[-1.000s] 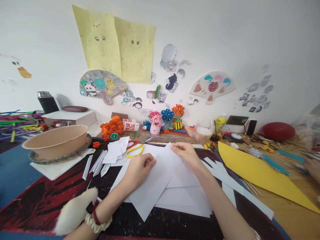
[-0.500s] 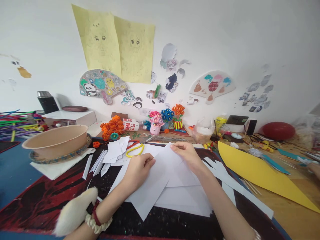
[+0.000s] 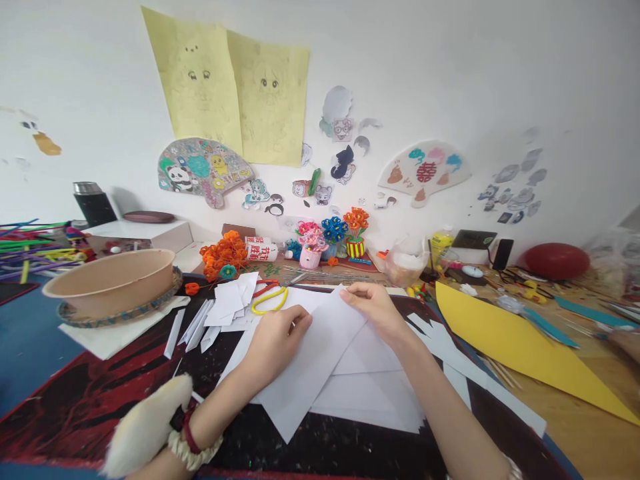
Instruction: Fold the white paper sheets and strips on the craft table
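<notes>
A white sheet of paper lies at a slant, one corner pointing toward me. My right hand pinches its far corner between thumb and fingers. At the left side of the same sheet, my left hand is closed, with curled fingers and the thumb along the paper; the fingertips are partly hidden. Beneath are more white sheets, spread unevenly on a dark mat. Beyond my left hand lie small cut paper pieces and a yellow loop. Folded paper strips are to the left.
A beige basin stands at the left. Craft flowers and a clear plastic bag line the wall side. Right of my arm are white paper strips and a large yellow sheet. A furry white band ornament hangs at my left wrist.
My left hand has shifted very slightly along the sheet. The sheet and my right hand look nearly unmoved. At the far right edge, another person's hand has drawn back.
</notes>
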The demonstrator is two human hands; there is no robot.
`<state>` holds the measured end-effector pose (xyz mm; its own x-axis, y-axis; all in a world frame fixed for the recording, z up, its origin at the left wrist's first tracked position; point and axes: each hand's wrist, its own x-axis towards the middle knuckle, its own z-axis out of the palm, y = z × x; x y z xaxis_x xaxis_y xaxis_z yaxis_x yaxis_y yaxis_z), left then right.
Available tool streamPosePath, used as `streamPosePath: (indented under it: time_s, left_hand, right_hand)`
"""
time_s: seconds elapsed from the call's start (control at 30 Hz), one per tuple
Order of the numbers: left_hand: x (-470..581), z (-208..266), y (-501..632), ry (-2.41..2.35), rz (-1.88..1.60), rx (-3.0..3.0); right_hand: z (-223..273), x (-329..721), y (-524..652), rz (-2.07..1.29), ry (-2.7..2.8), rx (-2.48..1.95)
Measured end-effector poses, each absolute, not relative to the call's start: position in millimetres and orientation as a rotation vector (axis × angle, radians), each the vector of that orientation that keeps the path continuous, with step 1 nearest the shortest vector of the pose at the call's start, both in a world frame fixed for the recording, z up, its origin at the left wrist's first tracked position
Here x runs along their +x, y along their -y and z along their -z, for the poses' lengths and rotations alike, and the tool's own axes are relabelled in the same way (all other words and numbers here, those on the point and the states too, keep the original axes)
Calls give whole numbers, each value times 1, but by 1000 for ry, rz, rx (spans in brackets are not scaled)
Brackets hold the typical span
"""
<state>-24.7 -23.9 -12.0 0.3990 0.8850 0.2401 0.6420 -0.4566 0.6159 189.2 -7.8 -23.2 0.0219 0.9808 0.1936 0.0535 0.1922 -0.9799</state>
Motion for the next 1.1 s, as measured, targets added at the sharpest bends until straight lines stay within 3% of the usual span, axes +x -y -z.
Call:
streamPosePath:
  time_s: [0.6,1.1]
  left_hand:
    - [-23,14,24,-1174,-964,2279]
    - [-24,14,26,-1115,-982,2355]
  right_hand:
    - [22,182,12,-1116,1410,-1003]
    - [17,176,17,-890,1483,-1014]
